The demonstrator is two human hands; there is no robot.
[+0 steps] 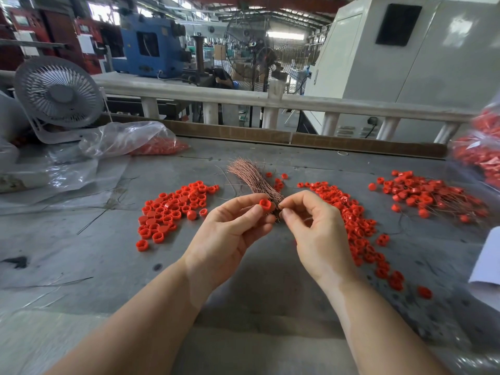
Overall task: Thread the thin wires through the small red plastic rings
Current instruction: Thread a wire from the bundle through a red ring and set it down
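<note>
1. You're at the threading step: your left hand pinches one red ring between thumb and fingertips, raised above the table, its opening turned up toward you.
2. Your right hand comes in from the right, thumb and forefinger pressed together at the near end of the wire bundle, just beside the ring. I can't tell whether a single strand is already separated; it's too fine to see.
3. The bundle fans out away from you, its far tips spread over the table and its near end gathered between your two hands.
4. Next move, as I judge it: isolate one wire, steady its tip, and line it up with the ring's hole. That calls for a small, precise push, with the ring kept steady.
5. Both wrists hover over the table's near middle, forearms angling inward, palms half facing each other, spare fingers loosely curled.
6. The supply sits close: a pile of loose rings on the left, and another strip of rings on the right.
7. Far right, a heap of rings shows thin wires trailing out, likely the finished ones.
</note>
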